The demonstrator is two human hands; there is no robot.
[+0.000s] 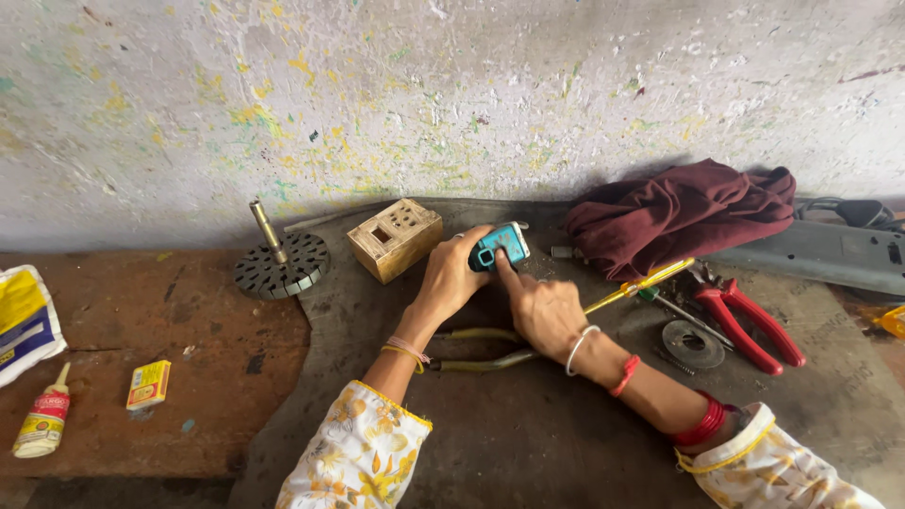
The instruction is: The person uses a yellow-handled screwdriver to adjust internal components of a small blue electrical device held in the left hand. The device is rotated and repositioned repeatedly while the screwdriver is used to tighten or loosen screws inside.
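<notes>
A small teal blue block [500, 246] with a dark square opening sits just above the middle of the view, over a dark grey mat [528, 424]. The left hand [452, 273] is wrapped around it from its 9 o'clock side, fingers clamped on the body. The right hand [542, 311] comes up from 5 o'clock, its forefinger pressed on the block's face while the other fingers curl loose; the two hands meet at the block.

At 9 o'clock of the block, just beside the left hand, stands a tan wooden box [396, 238] with a square cut-out and small holes. Farther out at 9 o'clock a round slotted metal disc [281, 266] carries a tilted shaft. Under the wrists, at 6 o'clock, lie pliers with olive handles [481, 349]. At 3 o'clock a yellow-handled screwdriver [641, 283] touches the right hand's far side; beyond it lie red-handled pliers [749, 325] and a flat metal ring [693, 344]. A maroon cloth [679, 217] is heaped at 2 o'clock, against the paint-speckled wall [452, 85].

Well apart at 8 o'clock, on the brown bench [141, 311], lies a small yellow rectangular box with a red label [149, 385], then a glue bottle, red-labelled with a yellow base and pointed nozzle [44, 415], and at the left edge a white bag printed in blue and yellow [24, 320].
</notes>
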